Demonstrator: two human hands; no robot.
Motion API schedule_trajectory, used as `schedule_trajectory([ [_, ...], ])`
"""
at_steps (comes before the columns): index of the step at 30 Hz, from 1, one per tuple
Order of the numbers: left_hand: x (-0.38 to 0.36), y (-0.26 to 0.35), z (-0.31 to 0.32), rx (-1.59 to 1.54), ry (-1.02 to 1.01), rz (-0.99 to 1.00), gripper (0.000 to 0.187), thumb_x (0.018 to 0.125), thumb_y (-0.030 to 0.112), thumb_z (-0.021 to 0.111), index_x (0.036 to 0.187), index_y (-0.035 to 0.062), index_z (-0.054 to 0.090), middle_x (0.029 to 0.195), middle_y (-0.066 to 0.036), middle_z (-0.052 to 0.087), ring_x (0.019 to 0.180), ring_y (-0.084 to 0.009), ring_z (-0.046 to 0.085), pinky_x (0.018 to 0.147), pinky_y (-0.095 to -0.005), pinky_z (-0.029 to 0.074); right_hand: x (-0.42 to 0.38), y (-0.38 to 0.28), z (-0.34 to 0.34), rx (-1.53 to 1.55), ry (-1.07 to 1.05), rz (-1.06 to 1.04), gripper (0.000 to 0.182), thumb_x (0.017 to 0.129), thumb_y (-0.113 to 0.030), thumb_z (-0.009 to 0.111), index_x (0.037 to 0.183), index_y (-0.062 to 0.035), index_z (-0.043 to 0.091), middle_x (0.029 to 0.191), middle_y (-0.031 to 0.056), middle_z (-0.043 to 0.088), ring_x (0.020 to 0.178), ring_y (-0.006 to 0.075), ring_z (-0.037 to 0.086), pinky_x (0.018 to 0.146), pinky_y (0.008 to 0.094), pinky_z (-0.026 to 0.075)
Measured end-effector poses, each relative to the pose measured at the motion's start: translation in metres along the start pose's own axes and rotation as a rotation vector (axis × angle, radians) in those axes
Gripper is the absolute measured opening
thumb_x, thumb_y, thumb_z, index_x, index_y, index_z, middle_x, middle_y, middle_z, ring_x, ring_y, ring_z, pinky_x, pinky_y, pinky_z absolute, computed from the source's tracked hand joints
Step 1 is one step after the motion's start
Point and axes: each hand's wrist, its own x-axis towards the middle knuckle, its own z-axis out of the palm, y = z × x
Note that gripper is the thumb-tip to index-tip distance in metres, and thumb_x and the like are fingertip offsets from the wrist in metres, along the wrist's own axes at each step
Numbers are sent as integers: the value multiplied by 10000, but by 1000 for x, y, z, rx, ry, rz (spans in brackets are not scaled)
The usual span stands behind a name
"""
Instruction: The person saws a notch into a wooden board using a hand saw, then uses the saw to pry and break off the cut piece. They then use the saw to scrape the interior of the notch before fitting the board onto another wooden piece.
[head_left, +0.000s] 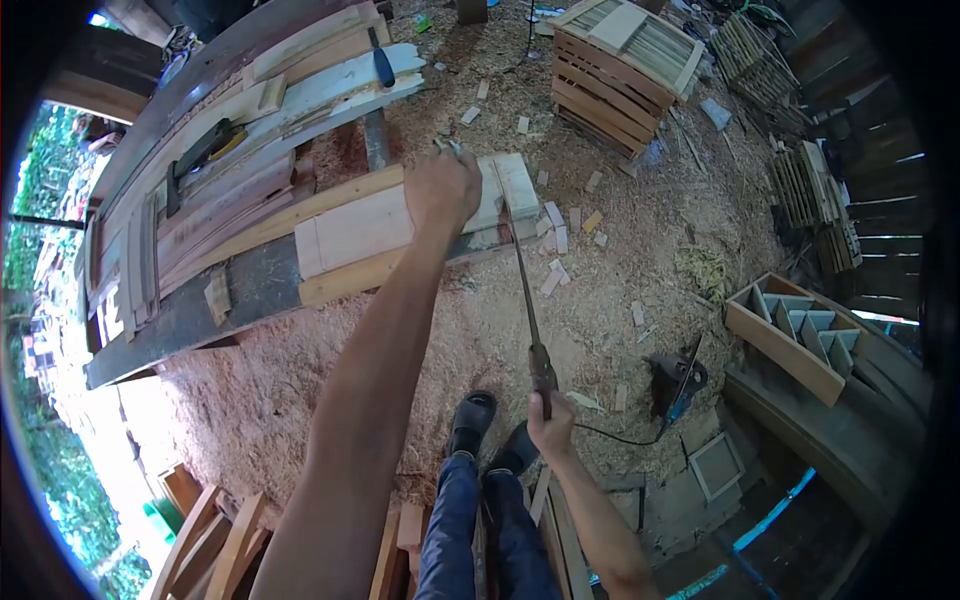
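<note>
My left hand (443, 187) rests closed on a pale wooden board (345, 233), its fingertips curled and partly hidden. The board lies on top of another plank on the workbench, with its sawn end overhanging on the right. A handsaw (530, 300) is in my right hand (551, 430), whose fingers wrap round the dark handle. The narrow blade points away from me, its tip at the board near the right end (515, 185). A line crosses the board close to that blade.
Planks, a blue-handled tool (382, 65) and a dark hand tool (200, 155) lie on the workbench (265, 295). Small wood offcuts (555, 275) and sawdust cover the floor. A slatted crate (615, 85), a corded power tool (678, 380) and a divided wooden box (785, 335) stand to the right.
</note>
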Motion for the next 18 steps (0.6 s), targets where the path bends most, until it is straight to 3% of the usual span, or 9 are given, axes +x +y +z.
schedule_trajectory([
  [1, -1, 1, -2, 8, -4, 2, 444, 928, 305, 386, 907, -15, 694, 1021, -189, 666, 1001, -328, 616, 910, -442, 445, -4, 0, -2, 6, 1, 7, 503, 956, -360, 551, 599, -10, 490, 510, 13, 443, 483, 103, 442, 453, 319, 307],
  [3, 0, 2, -5, 1, -62, -19, 453, 928, 306, 380, 897, -17, 696, 1035, -193, 664, 1002, -340, 614, 922, -446, 440, -13, -9, -13, 212, -129, 301, 414, 941, -298, 586, 650, -5, 561, 500, 55, 457, 450, 120, 439, 453, 312, 336],
  [4, -2, 2, -4, 11, -65, -18, 453, 928, 306, 380, 897, -17, 696, 1035, -193, 664, 1002, -340, 614, 922, -446, 440, -13, -29, -32, 352, -169, 558, 459, 943, -324, 586, 616, -5, 538, 496, 10, 441, 471, 87, 417, 452, 301, 321],
  [6, -1, 1, -3, -2, -15, -4, 461, 933, 313, 378, 894, -17, 697, 1050, -198, 661, 1002, -347, 613, 929, -446, 436, 26, -94, -85, 244, -217, 625, 491, 941, -341, 595, 588, -6, 526, 494, -26, 431, 477, 66, 403, 446, 303, 309],
  [8, -1, -4, 1, 1, -2, 7, 461, 935, 312, 376, 894, -15, 698, 1045, -198, 661, 1007, -345, 611, 928, -446, 436, 59, -144, -112, 257, -214, 791, 491, 933, -348, 607, 591, -3, 530, 476, -6, 425, 469, 65, 405, 441, 303, 308],
  [14, -1, 2, -2, -2, 3, -1, 447, 941, 297, 373, 903, -9, 696, 1030, -193, 659, 1029, -331, 601, 923, -444, 435, 80, -177, -118, 49, -281, 661, 488, 932, -332, 603, 596, 14, 529, 457, 28, 409, 429, 78, 400, 424, 303, 302],
  [18, 1, -1, -1, 18, -45, -15, 422, 938, 288, 384, 911, 3, 694, 1023, -192, 657, 1022, -319, 600, 918, -433, 437, 52, -195, -139, 106, -272, 642, 489, 946, -327, 583, 595, 9, 524, 455, 14, 420, 415, 83, 395, 415, 311, 294],
])
